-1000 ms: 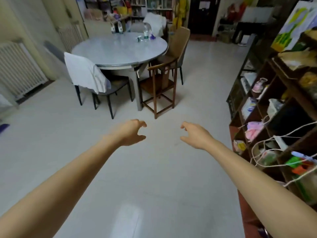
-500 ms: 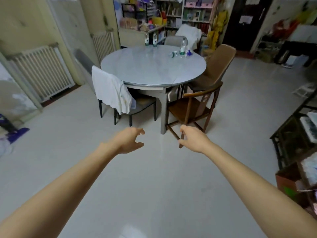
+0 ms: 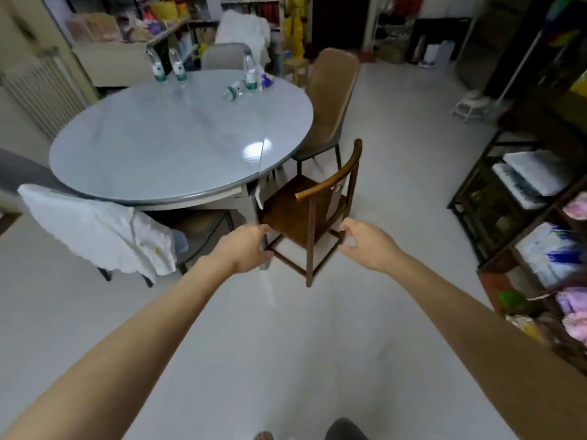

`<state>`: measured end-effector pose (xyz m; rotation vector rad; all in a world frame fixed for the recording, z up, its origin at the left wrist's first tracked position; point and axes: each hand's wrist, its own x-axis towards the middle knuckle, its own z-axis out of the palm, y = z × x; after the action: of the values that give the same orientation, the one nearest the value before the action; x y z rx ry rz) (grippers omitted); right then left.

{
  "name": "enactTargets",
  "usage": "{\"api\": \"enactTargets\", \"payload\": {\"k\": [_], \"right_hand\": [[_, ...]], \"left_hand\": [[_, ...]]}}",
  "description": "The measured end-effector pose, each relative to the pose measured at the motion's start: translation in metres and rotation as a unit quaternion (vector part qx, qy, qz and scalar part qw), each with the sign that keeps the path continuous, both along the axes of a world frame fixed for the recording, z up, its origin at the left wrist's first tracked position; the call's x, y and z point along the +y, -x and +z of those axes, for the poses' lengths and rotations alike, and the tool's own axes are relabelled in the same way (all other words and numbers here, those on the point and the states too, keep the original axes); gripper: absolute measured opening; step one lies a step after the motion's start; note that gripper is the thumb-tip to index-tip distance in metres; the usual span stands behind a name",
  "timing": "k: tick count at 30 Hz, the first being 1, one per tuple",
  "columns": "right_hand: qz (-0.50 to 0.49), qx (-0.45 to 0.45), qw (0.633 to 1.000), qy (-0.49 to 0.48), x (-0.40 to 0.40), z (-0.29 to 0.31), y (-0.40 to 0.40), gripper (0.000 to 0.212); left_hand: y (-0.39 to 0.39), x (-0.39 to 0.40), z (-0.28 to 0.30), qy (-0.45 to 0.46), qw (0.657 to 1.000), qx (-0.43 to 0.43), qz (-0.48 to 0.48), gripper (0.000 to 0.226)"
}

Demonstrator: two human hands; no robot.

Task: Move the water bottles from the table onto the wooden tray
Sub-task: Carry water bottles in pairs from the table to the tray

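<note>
Our left hand [image 3: 246, 249] and right hand [image 3: 365, 241] hang out in front of us with fingers loosely curled and nothing in them; we judge they are held forward, empty, because we are only on the approach to the round table [image 3: 178, 144] and no bottle is within reach. Beyond the hands, a wooden armchair [image 3: 313, 204] sits tucked at the table's near right edge, and a chair draped with a white cloth [image 3: 101, 230] stands at the near left. The task's things are all at the far side of the tabletop: two upright bottles [image 3: 168, 69] side by side at the far left rim, their long axes vertical and caps up; a third standing bottle [image 3: 250, 73] further right; and just beside it a toppled bottle [image 3: 233, 91], lying with its long axis along the surface, one end toward us and left. We see no wooden tray.
</note>
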<state>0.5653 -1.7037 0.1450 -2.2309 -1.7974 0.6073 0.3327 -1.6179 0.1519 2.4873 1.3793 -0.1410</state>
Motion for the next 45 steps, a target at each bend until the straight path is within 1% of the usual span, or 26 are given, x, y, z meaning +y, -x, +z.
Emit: {"api": "enactTargets", "payload": {"k": [5,9,15,20,25,28,33,38,42,45], "right_hand": [[-0.099,0.005,0.995,-0.007,0.036,-0.004,-0.087,0.039],[-0.138,0.003,0.99,0.0,0.068,-0.025,-0.177,0.045],[-0.137,-0.002,0.99,0.024,0.131,-0.036,-0.313,0.044],[-0.136,0.022,0.99,0.03,0.203,-0.036,-0.403,0.045],[-0.121,0.017,0.992,0.032,0.299,-0.052,-0.49,0.045],[-0.119,0.011,0.992,0.039,0.362,-0.053,-0.539,0.045],[-0.087,0.006,0.995,0.053,0.47,-0.047,-0.611,0.046],[-0.036,0.009,0.998,0.054,0.577,-0.049,-0.665,0.046],[0.042,-0.001,0.998,0.055,0.688,-0.059,-0.705,0.047],[0.105,-0.017,0.992,0.065,0.774,-0.064,-0.726,0.045]], "left_hand": [[-0.115,0.082,-0.008,0.018,0.993,-0.013,-0.119,0.05],[-0.226,0.126,-0.022,0.029,0.981,-0.02,-0.188,0.044],[-0.375,0.198,-0.037,0.057,0.982,-0.047,-0.177,0.051],[-0.467,0.266,-0.038,0.068,0.983,-0.047,-0.165,0.053],[-0.552,0.358,-0.061,0.06,0.986,-0.041,-0.152,0.053],[-0.6,0.419,-0.07,0.072,0.987,-0.027,-0.139,0.053],[-0.672,0.523,-0.067,0.074,0.991,-0.027,-0.108,0.053],[-0.717,0.61,-0.064,0.068,0.994,-0.028,-0.075,0.052],[-0.737,0.685,-0.066,0.077,0.995,-0.049,0.025,0.05],[-0.737,0.737,-0.074,0.071,0.986,-0.069,0.134,0.047]]}}
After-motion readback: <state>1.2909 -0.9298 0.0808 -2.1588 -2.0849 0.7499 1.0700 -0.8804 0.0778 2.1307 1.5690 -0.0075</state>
